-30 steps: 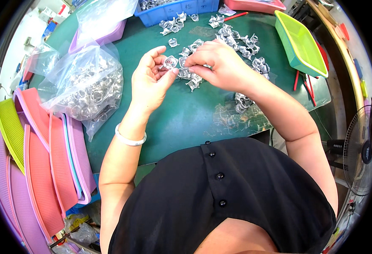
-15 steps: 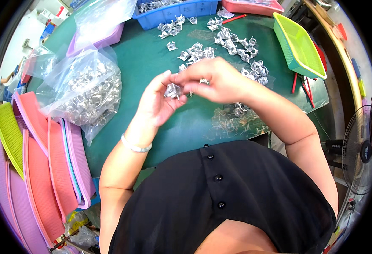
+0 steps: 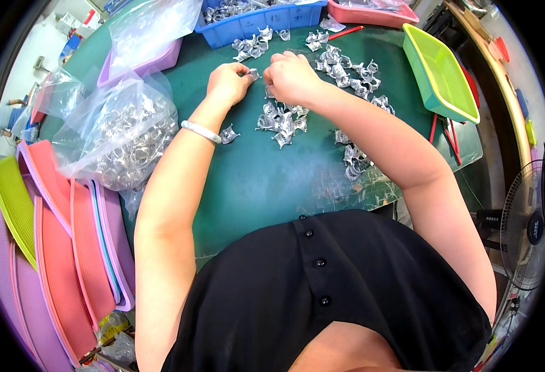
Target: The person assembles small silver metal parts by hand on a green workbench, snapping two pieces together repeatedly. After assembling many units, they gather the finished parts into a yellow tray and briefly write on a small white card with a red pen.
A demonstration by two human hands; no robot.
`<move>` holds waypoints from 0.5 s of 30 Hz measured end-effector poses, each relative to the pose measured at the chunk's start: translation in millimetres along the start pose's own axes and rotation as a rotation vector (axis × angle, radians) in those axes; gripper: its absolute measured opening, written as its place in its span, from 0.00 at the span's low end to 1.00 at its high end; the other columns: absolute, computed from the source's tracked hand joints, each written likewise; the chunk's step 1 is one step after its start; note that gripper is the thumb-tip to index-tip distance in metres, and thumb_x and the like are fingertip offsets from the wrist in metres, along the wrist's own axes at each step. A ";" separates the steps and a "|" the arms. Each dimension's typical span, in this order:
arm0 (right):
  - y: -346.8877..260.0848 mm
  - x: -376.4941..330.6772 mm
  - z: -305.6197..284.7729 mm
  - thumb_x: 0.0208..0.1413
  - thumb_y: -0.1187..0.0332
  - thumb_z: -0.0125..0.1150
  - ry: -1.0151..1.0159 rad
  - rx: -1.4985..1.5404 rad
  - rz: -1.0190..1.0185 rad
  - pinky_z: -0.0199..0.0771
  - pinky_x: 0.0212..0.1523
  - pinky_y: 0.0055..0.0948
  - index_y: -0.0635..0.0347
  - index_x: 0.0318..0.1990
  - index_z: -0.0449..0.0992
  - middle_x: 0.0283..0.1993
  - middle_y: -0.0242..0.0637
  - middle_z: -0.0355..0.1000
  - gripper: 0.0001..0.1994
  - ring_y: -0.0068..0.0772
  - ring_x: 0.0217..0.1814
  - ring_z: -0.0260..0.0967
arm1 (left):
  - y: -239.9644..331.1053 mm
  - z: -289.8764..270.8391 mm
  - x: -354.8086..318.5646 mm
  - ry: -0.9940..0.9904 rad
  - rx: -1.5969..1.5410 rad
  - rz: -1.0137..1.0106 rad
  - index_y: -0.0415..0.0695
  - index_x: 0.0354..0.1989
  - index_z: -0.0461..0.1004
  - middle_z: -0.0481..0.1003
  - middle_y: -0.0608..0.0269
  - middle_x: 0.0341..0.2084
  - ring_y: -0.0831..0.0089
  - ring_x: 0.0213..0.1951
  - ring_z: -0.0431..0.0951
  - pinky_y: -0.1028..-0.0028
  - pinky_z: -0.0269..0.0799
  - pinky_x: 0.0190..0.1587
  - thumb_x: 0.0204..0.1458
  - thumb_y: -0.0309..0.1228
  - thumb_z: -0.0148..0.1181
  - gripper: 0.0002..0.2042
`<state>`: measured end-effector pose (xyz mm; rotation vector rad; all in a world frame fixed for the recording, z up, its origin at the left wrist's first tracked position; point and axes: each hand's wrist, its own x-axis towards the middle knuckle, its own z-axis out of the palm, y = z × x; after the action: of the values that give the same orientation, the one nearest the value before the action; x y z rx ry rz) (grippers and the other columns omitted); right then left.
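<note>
My left hand [image 3: 228, 84] is closed at the far middle of the table, its thumb and fingertips pinching a small silver openwork ring [image 3: 253, 74]. My right hand [image 3: 291, 77] is beside it with fingers curled down over the rings; whatever lies inside them is hidden. Just below the right hand is a cluster of similar silver rings [image 3: 283, 121]. A single ring [image 3: 228, 134] lies by my left wrist, next to the white bangle [image 3: 201, 131]. More rings [image 3: 348, 69] form a loose band to the right, partly behind my right forearm.
A clear bag full of rings [image 3: 130, 139] rests at left, above stacked plastic baskets [image 3: 62, 273]. Blue [image 3: 260, 26] and pink [image 3: 372, 17] bins stand at the back. At right are a lime-green basket [image 3: 437, 68], red-handled tools [image 3: 453, 139] and a fan [image 3: 523, 223].
Both hands have moved away from me across the table and come apart. The left has turned from palm-up to a pinch. The cluster and a single ring by my wrist now show.
</note>
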<state>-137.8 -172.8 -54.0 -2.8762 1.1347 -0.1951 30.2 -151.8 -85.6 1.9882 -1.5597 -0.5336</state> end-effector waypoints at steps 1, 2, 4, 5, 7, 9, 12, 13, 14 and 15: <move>1.0 -1.7 0.0 0.43 0.64 0.64 0.026 0.055 -0.016 0.63 0.51 0.41 0.49 0.35 0.80 0.41 0.37 0.70 0.09 0.41 0.49 0.65 | 0.2 0.3 -0.2 -0.008 0.049 0.036 0.42 0.37 0.78 0.75 0.65 0.22 0.79 0.23 0.71 0.76 0.67 0.28 0.46 0.33 0.63 0.11; 3.0 -4.2 -1.3 0.43 0.64 0.63 0.053 0.110 -0.032 0.63 0.51 0.41 0.48 0.34 0.80 0.40 0.37 0.70 0.08 0.41 0.48 0.65 | -0.7 -0.7 -4.4 -0.001 -0.036 0.021 0.42 0.34 0.79 0.77 0.64 0.23 0.78 0.24 0.72 0.76 0.68 0.30 0.46 0.32 0.62 0.09; 7.9 -10.1 -4.0 0.43 0.66 0.63 0.144 0.209 -0.091 0.63 0.49 0.39 0.49 0.33 0.80 0.37 0.35 0.69 0.07 0.40 0.46 0.65 | 0.0 -5.8 -14.4 0.030 -0.116 0.063 0.41 0.34 0.78 0.77 0.63 0.23 0.77 0.25 0.73 0.75 0.68 0.31 0.47 0.31 0.61 0.09; 10.4 -13.6 -5.5 0.43 0.67 0.64 0.207 0.254 -0.135 0.63 0.47 0.37 0.50 0.32 0.80 0.35 0.34 0.69 0.07 0.38 0.44 0.66 | -1.5 -8.0 -19.7 0.046 -0.156 0.084 0.41 0.34 0.78 0.77 0.63 0.24 0.77 0.25 0.73 0.75 0.68 0.31 0.47 0.31 0.61 0.09; 12.2 -22.2 -10.9 0.44 0.67 0.64 0.320 0.317 -0.216 0.63 0.45 0.36 0.50 0.32 0.79 0.31 0.32 0.69 0.06 0.37 0.41 0.66 | -2.1 -12.1 -37.8 0.218 -0.136 0.310 0.41 0.33 0.78 0.76 0.64 0.25 0.78 0.24 0.70 0.76 0.67 0.28 0.48 0.28 0.60 0.06; 9.8 -36.3 -20.4 0.45 0.66 0.63 0.419 0.345 -0.281 0.61 0.45 0.36 0.48 0.31 0.80 0.28 0.30 0.69 0.05 0.36 0.39 0.67 | 13.6 -24.9 -65.7 0.344 -0.151 0.459 0.41 0.32 0.77 0.75 0.65 0.25 0.80 0.23 0.69 0.77 0.65 0.27 0.48 0.25 0.60 0.04; 2.5 -56.0 -36.9 0.44 0.67 0.64 0.511 0.349 -0.347 0.59 0.42 0.34 0.49 0.31 0.79 0.25 0.26 0.67 0.04 0.33 0.36 0.66 | 29.3 -40.3 -98.1 0.355 -0.180 0.545 0.42 0.32 0.75 0.74 0.62 0.28 0.71 0.25 0.73 0.76 0.69 0.27 0.45 0.20 0.60 0.06; 0.7 -61.2 -40.1 0.44 0.68 0.64 0.530 0.357 -0.364 0.59 0.42 0.34 0.49 0.31 0.79 0.25 0.27 0.67 0.04 0.33 0.35 0.66 | 33.0 -41.8 -106.4 0.372 -0.197 0.528 0.41 0.32 0.74 0.74 0.62 0.27 0.72 0.24 0.72 0.76 0.68 0.27 0.44 0.20 0.60 0.06; -1.2 -65.7 -42.4 0.43 0.69 0.65 0.566 0.355 -0.386 0.58 0.41 0.34 0.49 0.31 0.79 0.25 0.26 0.66 0.05 0.31 0.34 0.65 | 36.3 -42.3 -113.6 0.389 -0.215 0.511 0.41 0.32 0.74 0.73 0.62 0.27 0.73 0.23 0.71 0.77 0.68 0.26 0.44 0.19 0.60 0.07; -2.8 -70.7 -45.5 0.43 0.69 0.66 0.569 0.346 -0.397 0.58 0.41 0.33 0.50 0.31 0.79 0.26 0.26 0.67 0.06 0.31 0.33 0.65 | 38.6 -42.3 -118.5 0.406 -0.234 0.495 0.41 0.33 0.73 0.73 0.62 0.27 0.75 0.23 0.71 0.77 0.67 0.26 0.44 0.19 0.60 0.07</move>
<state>-193.0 -122.2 -15.9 -2.7470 0.4680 -1.1531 -2.1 -36.2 -31.5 1.3595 -1.5638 -0.0956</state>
